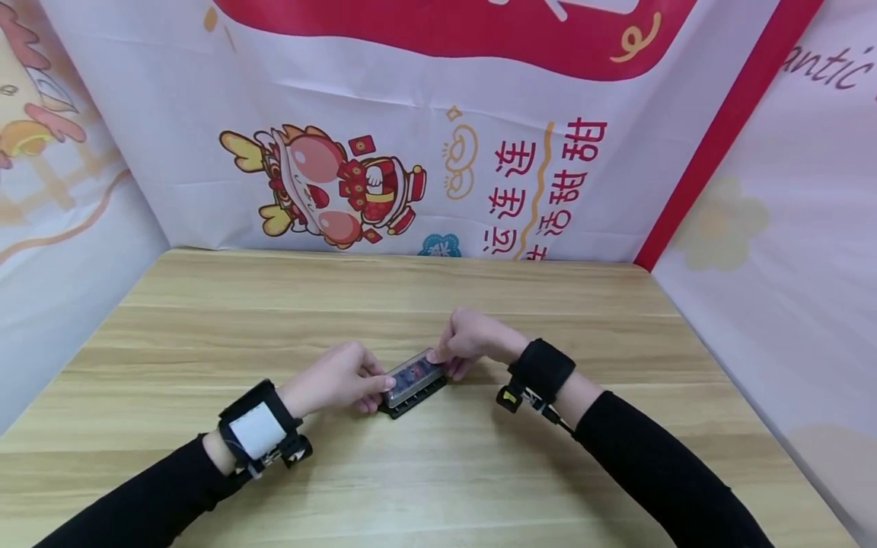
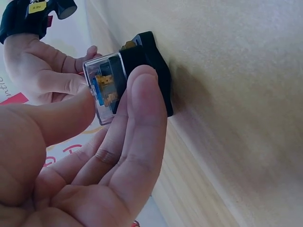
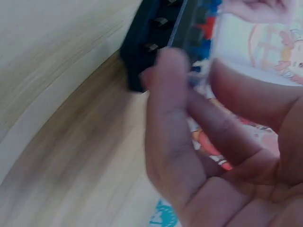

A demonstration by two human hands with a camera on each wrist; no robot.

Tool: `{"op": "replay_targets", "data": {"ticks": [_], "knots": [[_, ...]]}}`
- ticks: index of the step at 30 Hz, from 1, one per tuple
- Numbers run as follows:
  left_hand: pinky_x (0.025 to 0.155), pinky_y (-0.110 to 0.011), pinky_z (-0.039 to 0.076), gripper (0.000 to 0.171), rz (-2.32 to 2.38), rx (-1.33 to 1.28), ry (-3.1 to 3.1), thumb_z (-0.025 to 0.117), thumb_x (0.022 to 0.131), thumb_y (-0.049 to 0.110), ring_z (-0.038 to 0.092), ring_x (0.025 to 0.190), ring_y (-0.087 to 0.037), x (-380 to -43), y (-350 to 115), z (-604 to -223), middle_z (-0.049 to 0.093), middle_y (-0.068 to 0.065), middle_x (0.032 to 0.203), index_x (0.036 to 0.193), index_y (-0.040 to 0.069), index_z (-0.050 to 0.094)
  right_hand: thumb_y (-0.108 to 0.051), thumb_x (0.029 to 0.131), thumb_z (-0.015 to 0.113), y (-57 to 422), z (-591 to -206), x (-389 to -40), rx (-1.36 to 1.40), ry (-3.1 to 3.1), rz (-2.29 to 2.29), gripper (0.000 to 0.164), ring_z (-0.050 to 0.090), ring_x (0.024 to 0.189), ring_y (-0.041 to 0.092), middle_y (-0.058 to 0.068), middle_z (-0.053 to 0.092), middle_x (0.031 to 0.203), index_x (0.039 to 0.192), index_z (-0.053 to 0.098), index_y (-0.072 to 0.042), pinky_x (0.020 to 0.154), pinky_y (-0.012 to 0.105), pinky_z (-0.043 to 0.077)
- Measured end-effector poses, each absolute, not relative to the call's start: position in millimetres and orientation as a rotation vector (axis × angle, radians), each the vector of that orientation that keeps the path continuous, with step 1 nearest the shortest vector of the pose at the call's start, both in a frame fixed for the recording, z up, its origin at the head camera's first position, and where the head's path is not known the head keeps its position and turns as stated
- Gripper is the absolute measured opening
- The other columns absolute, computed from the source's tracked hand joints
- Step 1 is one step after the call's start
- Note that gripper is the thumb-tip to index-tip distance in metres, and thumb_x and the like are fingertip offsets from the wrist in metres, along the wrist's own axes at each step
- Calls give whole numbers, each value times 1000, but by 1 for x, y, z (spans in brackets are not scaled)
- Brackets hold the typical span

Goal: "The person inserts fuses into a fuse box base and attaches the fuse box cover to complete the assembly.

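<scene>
A black fuse box (image 1: 423, 391) with a clear cover (image 1: 413, 373) sits on the wooden table, slanting up to the right. Blue and red fuses show through the cover. My left hand (image 1: 342, 377) grips the near left end, with its thumb on the cover and fingers against the side, as the left wrist view shows. At the far right end, my right hand (image 1: 473, 339) pinches the cover between thumb and fingers. Metal terminals (image 3: 161, 22) line the black base in the right wrist view. Whether the cover is fully seated cannot be told.
The wooden table (image 1: 521, 487) spreads around both hands. A printed white and red cloth (image 1: 384, 91) hangs along its back edge, with pale printed cloths at both sides. Black straps with small cameras (image 1: 541, 371) sit on the wrists.
</scene>
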State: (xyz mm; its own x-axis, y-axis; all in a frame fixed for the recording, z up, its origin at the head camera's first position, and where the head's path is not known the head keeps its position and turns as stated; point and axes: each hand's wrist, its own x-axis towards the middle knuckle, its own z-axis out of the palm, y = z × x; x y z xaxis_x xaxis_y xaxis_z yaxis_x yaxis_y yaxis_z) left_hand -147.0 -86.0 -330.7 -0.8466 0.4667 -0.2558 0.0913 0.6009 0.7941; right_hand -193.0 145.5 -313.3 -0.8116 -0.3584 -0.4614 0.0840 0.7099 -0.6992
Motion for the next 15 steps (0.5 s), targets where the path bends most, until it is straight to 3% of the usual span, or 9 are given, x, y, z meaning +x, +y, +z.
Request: {"op": "replay_targets", "data": {"ticks": [8, 15], "knots": [[58, -32, 55, 13, 1185, 486, 2375, 68, 94, 11, 67, 63, -21, -147, -88, -330, 68, -7, 71, 89, 0, 72, -1, 87, 74, 149, -306, -193, -279, 2277, -928, 6, 71, 72, 24, 13, 71, 83, 91, 77, 2, 68, 35, 56], [58, -32, 55, 13, 1146, 496, 2393, 68, 94, 12, 67, 62, -20, -146, -89, -327, 67, -6, 70, 87, 2, 72, 1, 84, 76, 143, -307, -195, -163, 2274, -952, 5, 71, 70, 24, 14, 71, 82, 88, 76, 3, 65, 33, 56]]}}
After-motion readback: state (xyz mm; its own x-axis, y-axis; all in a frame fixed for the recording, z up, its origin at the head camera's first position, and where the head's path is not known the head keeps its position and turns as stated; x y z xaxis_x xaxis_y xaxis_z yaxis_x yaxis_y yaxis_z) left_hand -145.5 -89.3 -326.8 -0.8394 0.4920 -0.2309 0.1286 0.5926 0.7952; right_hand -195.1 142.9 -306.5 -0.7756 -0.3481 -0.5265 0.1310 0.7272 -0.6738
